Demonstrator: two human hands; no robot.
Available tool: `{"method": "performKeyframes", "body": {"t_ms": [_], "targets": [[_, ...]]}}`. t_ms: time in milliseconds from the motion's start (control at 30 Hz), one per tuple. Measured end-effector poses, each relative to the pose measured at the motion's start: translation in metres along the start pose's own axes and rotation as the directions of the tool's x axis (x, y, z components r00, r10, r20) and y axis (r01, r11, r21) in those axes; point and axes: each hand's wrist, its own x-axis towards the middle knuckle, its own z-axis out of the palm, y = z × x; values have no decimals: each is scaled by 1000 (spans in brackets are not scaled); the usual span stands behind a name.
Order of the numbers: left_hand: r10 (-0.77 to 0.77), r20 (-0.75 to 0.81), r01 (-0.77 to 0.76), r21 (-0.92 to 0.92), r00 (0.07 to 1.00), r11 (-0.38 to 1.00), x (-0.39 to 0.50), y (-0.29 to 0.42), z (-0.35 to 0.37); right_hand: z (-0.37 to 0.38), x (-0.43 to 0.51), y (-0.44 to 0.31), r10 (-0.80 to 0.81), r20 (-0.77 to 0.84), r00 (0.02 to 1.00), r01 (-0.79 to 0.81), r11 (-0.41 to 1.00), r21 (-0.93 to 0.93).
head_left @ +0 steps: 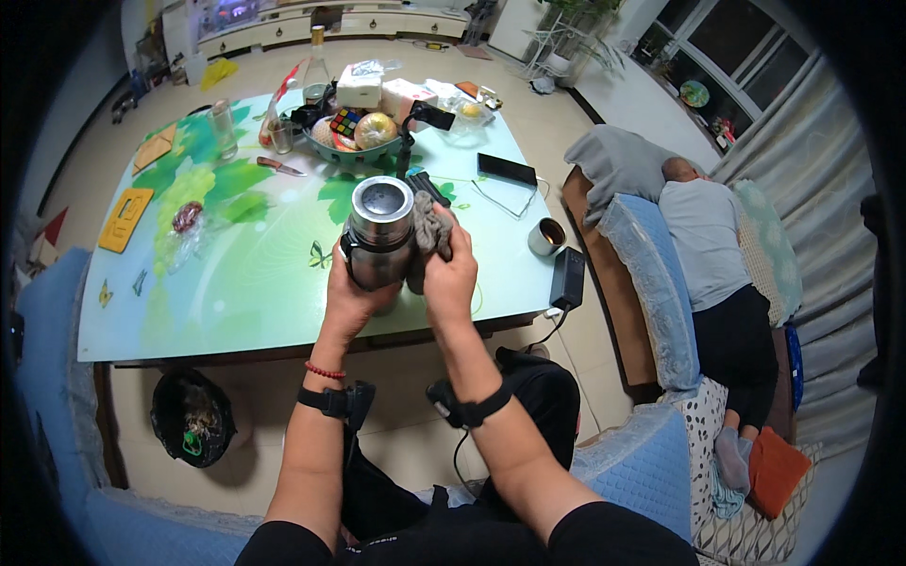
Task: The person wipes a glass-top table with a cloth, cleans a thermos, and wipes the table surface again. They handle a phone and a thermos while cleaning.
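A stainless-steel vacuum flask point(382, 247) is held slightly tilted above the near side of the table, its round metal top facing me. My left hand point(357, 301) grips its lower body from the left. Bunched in my right hand point(453, 279) is a grey cloth point(432, 225), which lies against the flask's right side. The fingers behind the flask and cloth are hidden. Farther right, near the table edge, stands a metal cup point(546, 237) with dark liquid in it.
The printed glass-topped table point(241, 297) carries a fruit bowl point(354, 152), a knife point(281, 166), a drinking glass point(224, 127), a phone point(507, 170) and eyeglasses point(506, 200). A power adapter point(568, 277) sits at its right edge. A lined bin point(192, 417) stands below. A person point(708, 240) lies on the right sofa.
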Motion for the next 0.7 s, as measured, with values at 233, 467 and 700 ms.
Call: {"method": "performKeyframes", "body": {"t_ms": [233, 467, 700], "targets": [[-8, -6, 7, -96, 1000, 995, 2, -8, 4, 6, -43, -39, -311, 42, 949, 306, 889, -340], [126, -15, -127, -94, 992, 988, -1, -14, 8, 4, -55, -49, -557, 223, 800, 583, 634, -508], [68, -54, -72, -77, 996, 994, 7, -1, 4, 6, -22, -42, -598, 223, 770, 627, 645, -437]]}}
